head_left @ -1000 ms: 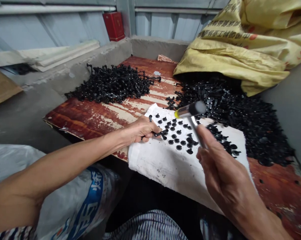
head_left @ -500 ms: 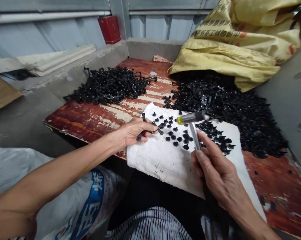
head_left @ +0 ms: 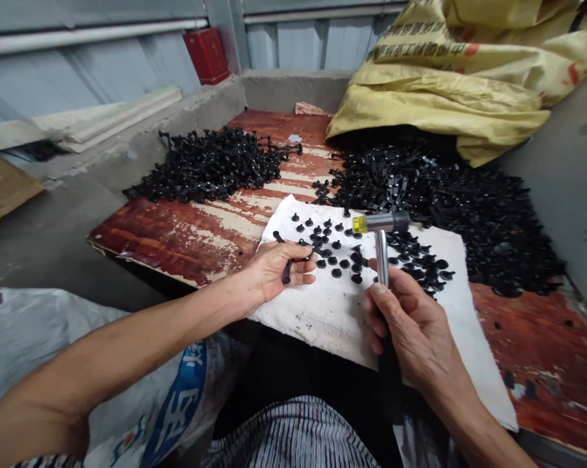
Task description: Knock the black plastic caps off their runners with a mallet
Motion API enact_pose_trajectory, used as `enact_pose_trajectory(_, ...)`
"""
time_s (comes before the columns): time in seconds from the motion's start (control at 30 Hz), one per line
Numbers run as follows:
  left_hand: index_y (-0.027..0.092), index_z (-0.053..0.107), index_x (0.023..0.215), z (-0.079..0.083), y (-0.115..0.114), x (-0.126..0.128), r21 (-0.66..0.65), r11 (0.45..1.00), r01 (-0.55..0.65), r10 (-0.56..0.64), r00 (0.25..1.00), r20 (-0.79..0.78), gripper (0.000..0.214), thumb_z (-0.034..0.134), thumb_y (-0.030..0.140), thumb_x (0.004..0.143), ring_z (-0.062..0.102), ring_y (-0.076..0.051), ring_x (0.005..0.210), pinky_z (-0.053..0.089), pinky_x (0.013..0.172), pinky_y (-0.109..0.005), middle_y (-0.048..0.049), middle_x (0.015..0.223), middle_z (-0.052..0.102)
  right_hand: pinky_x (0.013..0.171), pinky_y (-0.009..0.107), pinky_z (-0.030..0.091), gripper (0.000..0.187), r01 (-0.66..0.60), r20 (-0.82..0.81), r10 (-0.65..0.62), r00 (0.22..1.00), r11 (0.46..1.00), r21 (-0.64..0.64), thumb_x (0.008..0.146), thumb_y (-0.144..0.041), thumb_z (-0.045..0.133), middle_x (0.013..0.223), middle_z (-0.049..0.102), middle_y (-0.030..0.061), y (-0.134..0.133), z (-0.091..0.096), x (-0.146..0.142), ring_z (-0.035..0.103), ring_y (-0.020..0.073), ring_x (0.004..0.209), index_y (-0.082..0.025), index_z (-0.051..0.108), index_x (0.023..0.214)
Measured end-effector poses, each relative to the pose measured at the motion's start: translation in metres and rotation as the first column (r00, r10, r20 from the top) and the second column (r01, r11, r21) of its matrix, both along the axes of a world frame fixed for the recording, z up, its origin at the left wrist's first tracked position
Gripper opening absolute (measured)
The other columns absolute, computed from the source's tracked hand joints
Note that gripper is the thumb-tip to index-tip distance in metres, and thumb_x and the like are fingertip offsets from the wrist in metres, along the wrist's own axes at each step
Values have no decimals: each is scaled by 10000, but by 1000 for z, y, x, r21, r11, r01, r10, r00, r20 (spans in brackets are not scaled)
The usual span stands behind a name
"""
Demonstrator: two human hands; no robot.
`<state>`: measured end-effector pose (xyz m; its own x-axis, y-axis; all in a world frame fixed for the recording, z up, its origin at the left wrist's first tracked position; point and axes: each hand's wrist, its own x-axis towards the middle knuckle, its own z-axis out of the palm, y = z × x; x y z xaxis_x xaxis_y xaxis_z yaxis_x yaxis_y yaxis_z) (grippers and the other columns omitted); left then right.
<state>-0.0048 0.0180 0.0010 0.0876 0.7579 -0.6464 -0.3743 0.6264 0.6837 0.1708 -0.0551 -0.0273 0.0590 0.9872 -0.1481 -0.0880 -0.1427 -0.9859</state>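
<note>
My left hand (head_left: 278,273) rests on a white cloth (head_left: 317,318) and is shut on a black moulded plastic strip (head_left: 286,272), part of which is hidden by my fingers. Small black plastic studs (head_left: 335,250) lie scattered on the cloth just beyond those fingertips. My right hand (head_left: 405,318) grips the dark handle of a small hammer (head_left: 381,222), whose metal shaft stands upright. The hammer's head, with a yellow tip, is held level above the studs and does not touch them.
A red-brown, peeling wooden board (head_left: 176,244) lies under the cloth. Black plastic heaps (head_left: 210,166) (head_left: 444,208) lie on it, left and right. A yellow printed sack (head_left: 434,84) sits at the back right, a white-and-blue sack (head_left: 93,338) at my left, with low concrete walls around.
The hammer has swung from tilted to level, with its head lower over the studs. My left hand has turned the black strip, which now shows more clearly between its fingers.
</note>
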Motion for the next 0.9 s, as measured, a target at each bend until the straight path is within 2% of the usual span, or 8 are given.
enact_pose_trajectory(0.6, 65, 609, 670, -4, -3, 7, 7, 1000, -23, 24, 997, -72, 205, 569, -12, 856, 584, -80, 428, 527, 449, -212, -18, 553, 635, 283, 166, 375, 327, 8, -67, -9, 998, 1000, -15, 823, -452, 689, 599, 514, -75, -4, -2, 5, 392, 74, 398, -237, 573, 1041)
enact_pose_trajectory(0.9, 72, 590, 613, -4, -3, 9, 39, 999, -6, 11, 992, -122, 250, 565, -7, 849, 562, -76, 422, 517, 430, -210, -17, 539, 614, 286, 177, 385, 320, -28, -21, 28, 999, 1000, -1, 858, -461, 647, 622, 510, -74, -6, -4, 7, 388, 76, 395, -248, 580, 1087)
